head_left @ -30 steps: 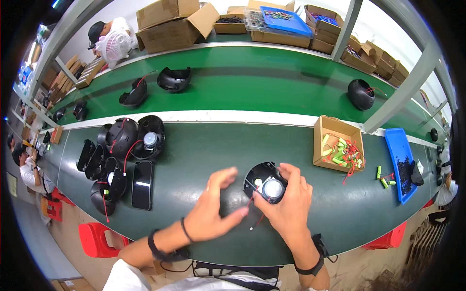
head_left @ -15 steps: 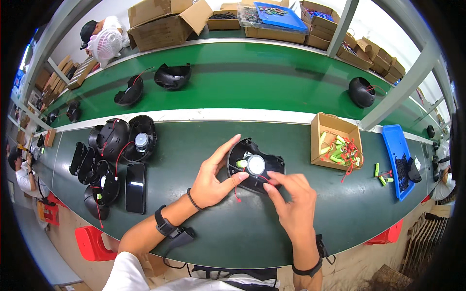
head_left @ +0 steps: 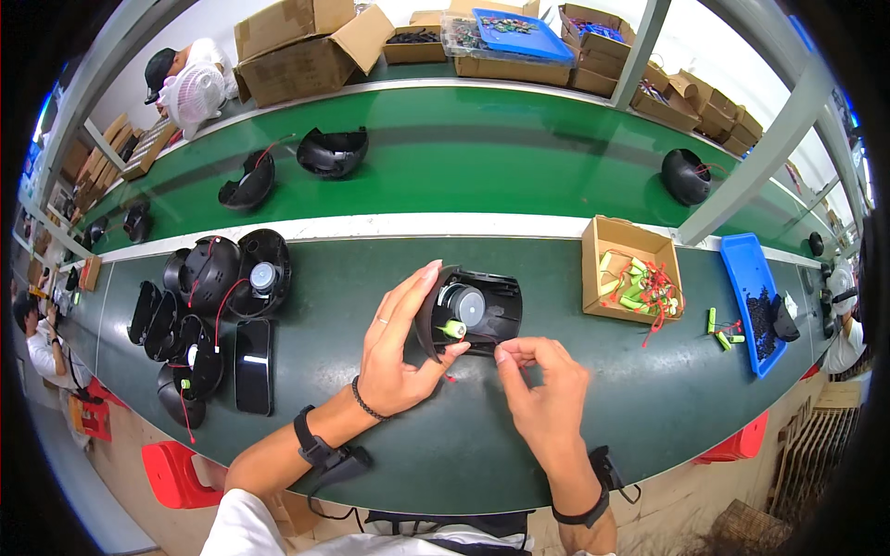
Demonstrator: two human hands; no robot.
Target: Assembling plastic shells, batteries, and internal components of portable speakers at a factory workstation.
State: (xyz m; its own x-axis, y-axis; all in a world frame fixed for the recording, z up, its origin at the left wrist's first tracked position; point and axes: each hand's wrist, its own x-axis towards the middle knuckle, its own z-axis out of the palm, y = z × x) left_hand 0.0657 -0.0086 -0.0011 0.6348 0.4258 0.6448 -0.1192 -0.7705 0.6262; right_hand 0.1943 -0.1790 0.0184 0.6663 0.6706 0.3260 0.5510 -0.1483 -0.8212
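The round black plastic housing shell (head_left: 468,313), with a grey motor disc and a small green cylinder inside, sits near the middle of the dark green surface (head_left: 389,463), tilted up on its rim. The left hand (head_left: 400,347) cups its left edge, fingers spread along the rim and thumb on the lower lip. The right hand (head_left: 542,398) pinches a thin red wire at the shell's lower edge. It looks light, stiff and hollow; the rim gives the safest hold, while wire and inner parts seem delicate.
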